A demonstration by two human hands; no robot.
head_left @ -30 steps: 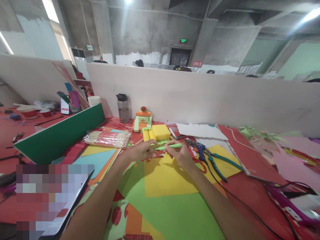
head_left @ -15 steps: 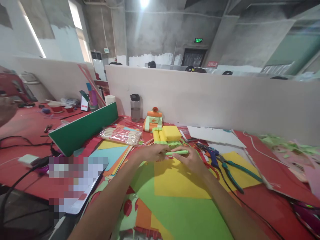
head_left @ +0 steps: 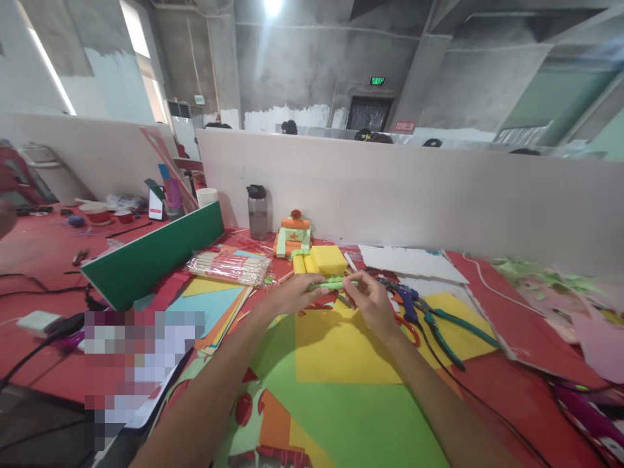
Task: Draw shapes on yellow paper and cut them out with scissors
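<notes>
Between my two hands is a slim light green paper roll (head_left: 334, 286), held level above the work sheets. My left hand (head_left: 299, 294) is closed on its left end, fingers pinched. The right end sits in the fingertips of my right hand (head_left: 368, 300). Beneath them lies a yellow sheet (head_left: 341, 351) on a larger green sheet (head_left: 370, 422). Just beyond my hands are a yellow block (head_left: 329, 259) and yellow rolls (head_left: 304, 263). Behind these stands an orange and pale green paper model (head_left: 293, 235) with a star on it.
Right of my right arm lie green-handled pliers (head_left: 448, 338), a blue glue gun (head_left: 409, 302) with a cord, and red-handled scissors (head_left: 408, 330). To the left are wrapped sticks (head_left: 229, 265), a green board (head_left: 156, 253) and coloured paper. A water bottle (head_left: 257, 213) stands by the partition (head_left: 414, 195).
The green roll has dropped slightly, and my right hand now pinches its end with the fingertips instead of lying over it. The whole view has shifted a little.
</notes>
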